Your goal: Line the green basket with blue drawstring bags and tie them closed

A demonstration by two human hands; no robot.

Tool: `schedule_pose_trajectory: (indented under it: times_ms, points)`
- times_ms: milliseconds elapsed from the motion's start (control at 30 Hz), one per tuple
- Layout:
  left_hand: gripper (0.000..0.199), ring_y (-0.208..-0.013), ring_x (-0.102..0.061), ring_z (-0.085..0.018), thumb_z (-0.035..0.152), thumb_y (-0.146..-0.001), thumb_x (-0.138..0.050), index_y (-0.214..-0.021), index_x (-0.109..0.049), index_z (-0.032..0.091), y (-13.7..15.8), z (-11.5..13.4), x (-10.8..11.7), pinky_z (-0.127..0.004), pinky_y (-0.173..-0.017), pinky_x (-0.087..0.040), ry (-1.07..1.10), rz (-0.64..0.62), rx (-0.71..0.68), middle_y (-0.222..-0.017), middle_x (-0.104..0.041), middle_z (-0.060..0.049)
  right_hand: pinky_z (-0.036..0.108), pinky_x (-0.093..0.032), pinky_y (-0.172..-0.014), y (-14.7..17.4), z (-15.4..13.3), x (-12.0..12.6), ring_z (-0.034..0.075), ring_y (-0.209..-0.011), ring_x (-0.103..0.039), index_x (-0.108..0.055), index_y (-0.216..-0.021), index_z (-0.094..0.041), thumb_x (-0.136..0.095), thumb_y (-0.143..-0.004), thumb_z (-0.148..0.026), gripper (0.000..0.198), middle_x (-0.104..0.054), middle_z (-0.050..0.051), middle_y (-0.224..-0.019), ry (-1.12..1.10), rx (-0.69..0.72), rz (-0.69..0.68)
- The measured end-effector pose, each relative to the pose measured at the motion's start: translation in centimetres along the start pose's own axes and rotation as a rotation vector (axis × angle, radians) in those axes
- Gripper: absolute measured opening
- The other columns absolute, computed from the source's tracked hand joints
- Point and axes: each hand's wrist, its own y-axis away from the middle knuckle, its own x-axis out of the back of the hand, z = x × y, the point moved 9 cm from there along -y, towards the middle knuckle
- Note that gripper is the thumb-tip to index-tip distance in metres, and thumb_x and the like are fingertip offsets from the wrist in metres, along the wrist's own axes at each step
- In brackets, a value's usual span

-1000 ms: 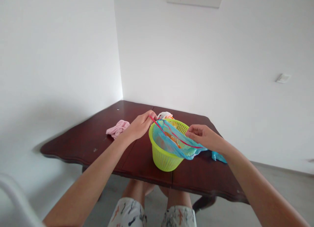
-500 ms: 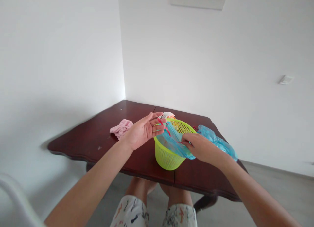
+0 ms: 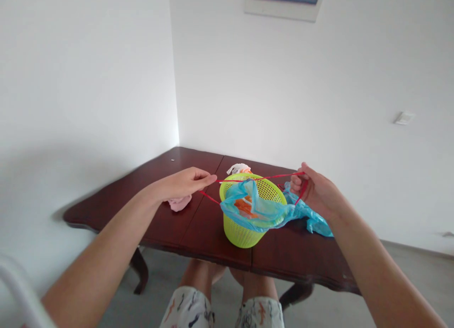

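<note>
A blue plastic bag point(image 3: 232, 213) lies in the mouth of a yellow-green perforated basket point(image 3: 243, 233), its rim partly open and something orange point(image 3: 245, 207) showing inside. A thin red drawstring point(image 3: 262, 178) runs from the bag's rim and is stretched across above the basket. My left hand point(image 3: 187, 181) pinches the string on the left side. On the right, my right hand point(image 3: 312, 186) has its fingers curled round the other end. Both hands are raised a little above the table, apart from the basket.
The basket stands on a dark red wooden table point(image 3: 142, 209). A pink cloth point(image 3: 180, 203) lies behind my left hand. White and orange cloth point(image 3: 239, 169) sits behind the basket. Another blue plastic bag point(image 3: 317, 222) rests right of it. White walls point(image 3: 283, 91) border the table.
My left hand has gone from open, with the red string at its fingers, to pinching it. My right hand has moved up and right. The string is now pulled taut and the bag's mouth has opened.
</note>
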Motion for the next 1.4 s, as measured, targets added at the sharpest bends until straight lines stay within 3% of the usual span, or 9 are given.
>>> schedule_pose_trajectory:
  times_ms: [167,300,400,500,667,800,933,1033,1400]
  points:
    - [0.064,-0.077,-0.07,-0.021,0.078,-0.091,-0.095,-0.076,-0.068,0.022,-0.7,2.0,-0.6,-0.03,-0.067,-0.061,0.546,-0.035,-0.105,-0.081,-0.069,-0.005,0.032,-0.034,-0.052,0.1,-2.0,-0.6,0.016,-0.063,-0.006,-0.045,-0.08,-0.03,-0.078,-0.106,-0.068,0.057,-0.027,-0.007,-0.073,-0.142,0.041,-0.04]
    - [0.034,-0.077,-0.07,-0.015,0.055,-0.109,-0.085,-0.099,-0.077,0.024,-1.7,2.5,-0.5,-0.031,-0.088,-0.069,0.97,0.073,-0.249,-0.083,-0.068,0.001,0.033,-0.014,-0.046,0.6,-3.7,-0.1,0.02,-0.068,0.002,-0.066,-0.098,-0.031,-0.071,-0.107,-0.056,0.027,-0.054,-0.002,-0.08,-0.047,0.22,0.05]
    - [0.026,-0.078,-0.071,-0.012,0.043,-0.116,-0.073,-0.138,-0.081,0.033,-2.0,2.8,-0.9,-0.03,-0.089,-0.069,1.038,0.112,-0.328,-0.104,-0.079,0.001,0.034,-0.019,-0.045,1.2,-4.2,-0.2,0.021,-0.065,-0.007,-0.078,-0.129,-0.035,-0.059,-0.109,-0.05,0.032,-0.082,0.005,-0.122,0.004,0.275,0.087]
    - [0.055,-0.103,-0.079,-0.016,0.043,-0.11,-0.081,-0.164,-0.07,0.045,-2.4,3.2,-1.8,-0.032,-0.095,-0.069,0.932,0.117,-0.388,-0.136,-0.081,-0.001,0.032,-0.033,-0.046,1.6,-3.9,-1.0,0.018,-0.062,-0.023,-0.07,-0.159,-0.045,-0.056,-0.11,-0.045,0.051,-0.076,0.003,-0.16,-0.049,0.275,0.078]
    - [0.088,-0.151,-0.067,-0.026,0.05,-0.099,-0.097,-0.177,-0.056,0.048,-2.7,5.4,-1.9,-0.034,-0.117,-0.064,0.59,0.313,-0.613,-0.177,-0.061,-0.006,0.033,-0.061,-0.064,1.9,-3.9,-3.0,0.019,-0.081,-0.064,-0.026,-0.187,-0.06,-0.069,-0.11,-0.044,0.09,-0.075,0.003,-0.147,0.002,0.415,0.108]
    - [0.098,-0.175,-0.048,-0.035,0.057,-0.102,-0.095,-0.183,-0.041,0.048,-2.8,9.4,-3.9,-0.05,-0.136,-0.053,0.453,0.291,-0.785,-0.189,-0.047,-0.008,0.044,-0.072,-0.099,2.0,-5.3,-3.5,0.028,-0.126,-0.072,-0.031,-0.189,-0.053,-0.077,-0.111,-0.042,0.092,-0.068,0.01,-0.157,0.198,0.67,0.299]
    - [0.105,-0.125,-0.078,-0.025,0.054,-0.105,-0.093,-0.185,-0.026,0.046,-3.2,12.7,-6.8,-0.041,-0.108,-0.065,0.459,0.254,-0.806,-0.154,-0.071,-0.009,0.054,-0.069,-0.114,1.8,-7.9,-5.6,0.032,-0.144,-0.07,-0.031,-0.19,-0.049,-0.077,-0.114,-0.041,0.089,-0.067,0.012,-0.165,0.315,0.823,0.289]
    - [0.114,-0.072,-0.059,-0.013,0.051,-0.101,-0.099,-0.184,-0.02,0.044,-4.0,14.0,-9.4,-0.03,-0.067,-0.052,0.377,0.184,-0.733,-0.11,-0.069,0.001,0.058,-0.068,-0.117,1.7,-10.0,-7.4,0.032,-0.134,-0.077,-0.042,-0.184,-0.04,-0.072,-0.119,-0.041,0.072,-0.079,0.013,-0.144,0.279,0.859,0.152]
    - [0.119,-0.059,-0.055,-0.013,0.05,-0.107,-0.089,-0.191,-0.007,0.028,-5.5,12.3,-12.3,-0.03,-0.057,-0.038,-0.024,0.084,-0.623,-0.092,-0.069,0.004,0.044,-0.077,-0.081,2.2,-10.3,-9.1,0.024,-0.097,-0.084,-0.027,-0.187,-0.049,-0.077,-0.116,-0.048,0.087,-0.077,0.01,-0.152,0.103,0.741,-0.102]
